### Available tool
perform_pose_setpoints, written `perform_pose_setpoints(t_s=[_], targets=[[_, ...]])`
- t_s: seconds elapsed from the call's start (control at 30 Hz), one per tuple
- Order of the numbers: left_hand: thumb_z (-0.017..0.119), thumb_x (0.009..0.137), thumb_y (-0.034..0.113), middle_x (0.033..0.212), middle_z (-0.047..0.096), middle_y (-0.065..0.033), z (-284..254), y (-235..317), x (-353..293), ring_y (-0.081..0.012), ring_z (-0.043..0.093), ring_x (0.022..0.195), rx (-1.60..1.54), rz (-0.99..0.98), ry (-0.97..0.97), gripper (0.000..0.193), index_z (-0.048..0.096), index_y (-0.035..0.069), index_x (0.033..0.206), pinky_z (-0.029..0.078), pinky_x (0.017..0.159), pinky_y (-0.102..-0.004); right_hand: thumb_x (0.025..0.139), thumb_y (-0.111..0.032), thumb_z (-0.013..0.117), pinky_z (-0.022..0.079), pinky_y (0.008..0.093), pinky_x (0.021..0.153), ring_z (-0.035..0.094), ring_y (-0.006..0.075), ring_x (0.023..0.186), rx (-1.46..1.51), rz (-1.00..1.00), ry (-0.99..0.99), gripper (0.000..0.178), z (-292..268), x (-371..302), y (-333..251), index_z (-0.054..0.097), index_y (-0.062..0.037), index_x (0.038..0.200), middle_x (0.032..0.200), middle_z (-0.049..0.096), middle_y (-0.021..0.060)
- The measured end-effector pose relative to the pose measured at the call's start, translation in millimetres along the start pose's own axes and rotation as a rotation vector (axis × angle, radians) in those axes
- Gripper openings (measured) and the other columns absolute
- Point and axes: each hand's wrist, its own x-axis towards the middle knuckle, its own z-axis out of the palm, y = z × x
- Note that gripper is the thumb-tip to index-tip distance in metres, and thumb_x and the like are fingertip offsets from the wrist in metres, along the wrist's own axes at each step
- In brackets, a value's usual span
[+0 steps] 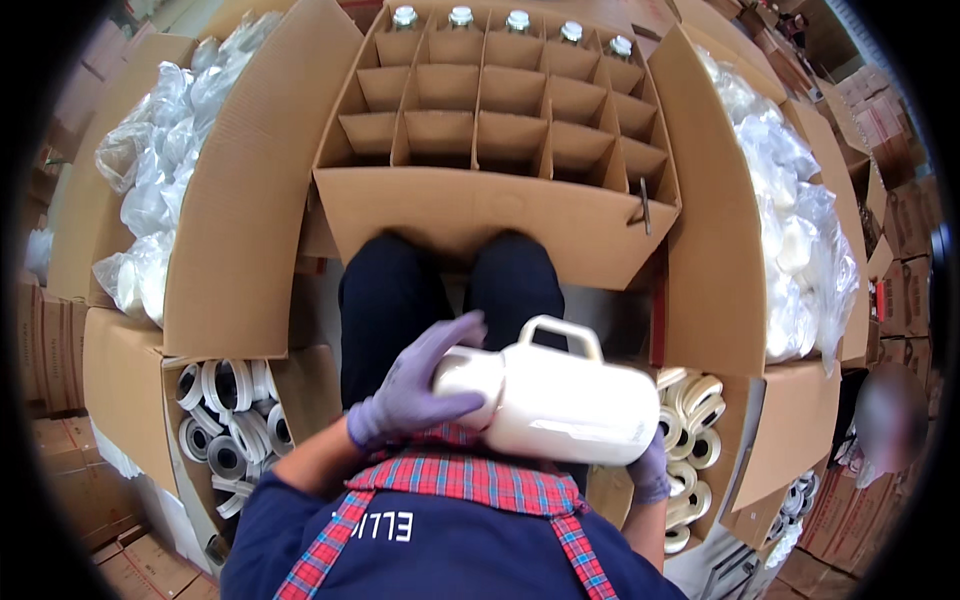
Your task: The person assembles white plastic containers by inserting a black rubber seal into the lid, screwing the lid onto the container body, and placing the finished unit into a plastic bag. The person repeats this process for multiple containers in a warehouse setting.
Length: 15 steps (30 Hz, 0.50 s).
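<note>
The white jug (575, 405) is held on its side above the lap. Its narrow end is clasped by the left hand (412, 388); its base is touched by the right hand (651, 472), whose mostly hidden grip cannot be told. Bottles (517, 22) are seated in the divided carton (450, 212).

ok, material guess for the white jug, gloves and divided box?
White jug: probably plastic, glossy, from the bright highlights; coated metal possible.
Gloves: matte lavender, perhaps knit or coated fabric; too blurred to settle.
Divided box: looks like cardboard, dull brown, thin slotted dividers.
</note>
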Motion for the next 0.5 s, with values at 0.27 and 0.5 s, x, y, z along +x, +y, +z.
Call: perform_pose_setpoints(t_s=[0.27,0.5], targets=[[0.084,0.076,0.030,0.105,0.066,-0.0167,-23.4,38.3,36.5,-0.0268,0.068,0.097,0.269,-0.112,-0.111,0.060,0.059,0.001,0.123,0.054,0.088,-0.0351,0.102,-0.025,0.056,0.046,0.0397,0.109,0.057,0.0237,0.127,-0.252,-0.172,-0.077,0.051,-56.4,54.2,111.9,0.044,-0.0075,0.148,0.143,0.056,0.0112],[0.055,0.100,0.043,0.110,0.072,-0.0102,-70.6,6.5,-12.5,-0.0186,0.067,0.100,-0.179,-0.734,-0.282,0.051,0.063,-0.001,0.126,0.048,0.099,-0.0320,0.102,-0.024,0.057,0.046,0.0362,0.108,0.055,0.0237,0.129,0.360,0.117,-0.144,0.053,11.1,52.5,34.1,0.042,-0.0069,0.149,0.146,0.052,0.0118]])
